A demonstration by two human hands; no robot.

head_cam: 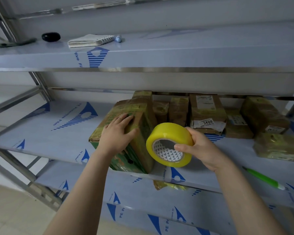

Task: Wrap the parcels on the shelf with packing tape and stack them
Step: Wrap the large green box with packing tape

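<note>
Two bare hands reach in at the middle shelf [58, 133]. The left hand [116, 133] lies flat on the sloping top of the large parcel [141, 146], fingers nearly straight and pressed together, thumb spread toward the parcel's right edge; it presses rather than grasps. Just right of the parcel, the right hand [199, 148] grips the tape roll [170, 145], thumb laid across the cardboard core and fingers curled over the outer rim, the roll's open face turned toward the camera.

The large parcel is a green printed carton, tilted, at the shelf's front edge. Brownish, glossy tape already covers its top and right side. The tape roll is thick and translucent yellow, its core printed with small triangles.

Behind and right of the parcel stand smaller taped parcels [207, 114], one labelled 3408. A green pen [263, 178] lies far right of it. Above it, a spiral notebook [90, 40] rests on the upper level.
</note>
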